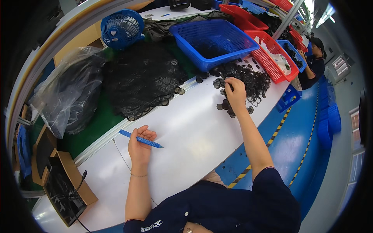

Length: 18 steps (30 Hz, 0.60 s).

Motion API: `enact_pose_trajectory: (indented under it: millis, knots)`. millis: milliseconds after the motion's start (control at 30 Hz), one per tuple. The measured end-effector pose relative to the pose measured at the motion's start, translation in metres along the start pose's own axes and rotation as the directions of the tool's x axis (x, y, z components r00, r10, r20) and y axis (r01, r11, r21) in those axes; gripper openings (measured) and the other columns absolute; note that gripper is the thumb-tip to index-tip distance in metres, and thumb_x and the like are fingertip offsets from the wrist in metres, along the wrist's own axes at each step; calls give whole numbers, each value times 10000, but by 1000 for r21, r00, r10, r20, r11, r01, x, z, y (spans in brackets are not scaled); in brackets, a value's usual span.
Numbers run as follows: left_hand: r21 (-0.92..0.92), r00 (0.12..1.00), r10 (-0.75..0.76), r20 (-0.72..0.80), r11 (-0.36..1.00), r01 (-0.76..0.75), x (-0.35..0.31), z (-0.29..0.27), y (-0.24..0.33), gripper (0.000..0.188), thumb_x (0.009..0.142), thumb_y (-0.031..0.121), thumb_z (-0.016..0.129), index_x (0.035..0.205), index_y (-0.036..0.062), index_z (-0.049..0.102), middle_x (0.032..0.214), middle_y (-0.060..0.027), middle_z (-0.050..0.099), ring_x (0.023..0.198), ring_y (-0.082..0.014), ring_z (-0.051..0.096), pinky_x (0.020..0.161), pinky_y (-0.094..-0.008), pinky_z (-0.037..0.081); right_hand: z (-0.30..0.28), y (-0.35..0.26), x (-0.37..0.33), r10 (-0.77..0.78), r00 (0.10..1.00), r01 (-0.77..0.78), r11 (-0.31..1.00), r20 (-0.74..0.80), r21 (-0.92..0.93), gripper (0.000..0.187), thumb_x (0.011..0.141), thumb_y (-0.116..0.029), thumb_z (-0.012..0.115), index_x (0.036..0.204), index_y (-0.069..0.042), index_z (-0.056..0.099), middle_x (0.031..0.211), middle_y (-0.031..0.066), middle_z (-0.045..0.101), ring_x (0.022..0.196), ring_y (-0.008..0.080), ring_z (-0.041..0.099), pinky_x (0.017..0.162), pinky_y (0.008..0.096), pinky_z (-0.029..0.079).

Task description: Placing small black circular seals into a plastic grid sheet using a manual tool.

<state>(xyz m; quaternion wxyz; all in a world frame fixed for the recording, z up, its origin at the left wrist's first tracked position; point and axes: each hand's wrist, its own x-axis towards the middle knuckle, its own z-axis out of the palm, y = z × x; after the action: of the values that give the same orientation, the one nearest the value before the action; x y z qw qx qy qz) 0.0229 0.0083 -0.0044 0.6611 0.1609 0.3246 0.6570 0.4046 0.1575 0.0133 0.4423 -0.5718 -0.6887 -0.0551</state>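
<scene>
— Left hand (140,146)?
— Resting on the long white counter (194,132), fingers curled shut around a slim blue plastic pen (140,139); pen lying crosswise over the fingers, tip pointing toward four o'clock, tail toward ten o'clock.

— And the right hand (235,94)?
— Reaching out toward one o'clock, wrist bent, fingertips pressing down into a scatter of small flat black round discs (248,79). Grip looking pinched together at the tips; cannot tell whether actually holding a disc or only touching them.

— Discs lying where?
— Spreading over the counter's far edge, at one o'clock from the pen, a few loose ones trailing just under the right palm.

— Anything around them?
— Sitting just beyond the discs at twelve o'clock, a blue plastic mesh basket (213,40); at two o'clock of it, a red plastic mesh basket (268,58) with white stuff inside. Lying at eleven o'clock from the pen, a big heap of black netting with rings (142,79) on the green belt (97,120). Slumping at nine o'clock of that heap, a clear plastic bag of dark material (68,93). Standing further at twelve o'clock, a small blue round fan (121,28).
</scene>
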Motion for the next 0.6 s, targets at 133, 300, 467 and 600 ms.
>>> enact_pose_trajectory:
  millis: [133, 300, 467, 600]
  knots:
    - [23, 999, 8, -33, 1000, -7, -2, 10, -1, 410, 1068, 297, 419, 1124, -63, 607, 922, -140, 677, 903, -259, 668, 881, -382, 551, -1, 15, 21, 263, 927, -125, 890, 268, -439, 428, 740, -199, 779, 1140, -59, 722, 905, 126, 682, 959, 306, 630, 889, 413, 502]
    - [21, 999, 18, -42, 1000, -17, -4, 3, 1, 405, 1069, 294, 416, 1119, -60, 608, 916, -142, 676, 904, -259, 668, 878, -382, 552, -24, 30, 65, 284, 916, -302, 953, 282, 24, 491, 768, -242, 800, 1201, -28, 706, 926, 99, 694, 838, 203, 642, 803, 346, 512]
    - [29, 999, 19, -48, 999, -18, -3, 5, -3, 407, 1070, 295, 415, 1121, -60, 607, 917, -139, 672, 903, -260, 665, 877, -380, 551, -33, 60, 80, 444, 842, -538, 724, 304, 431, 297, 897, -167, 665, 1114, 26, 729, 1106, 117, 731, 1052, 173, 644, 928, 298, 448]
    - [54, 999, 26, -34, 998, -24, -3, 6, -1, 404, 1066, 315, 427, 1121, -39, 614, 914, -116, 665, 906, -250, 658, 870, -372, 543, -34, 54, 74, 584, 697, -666, 311, 416, 678, 420, 964, -211, 600, 1316, 17, 614, 1304, 130, 660, 1267, 224, 571, 1110, 350, 377]
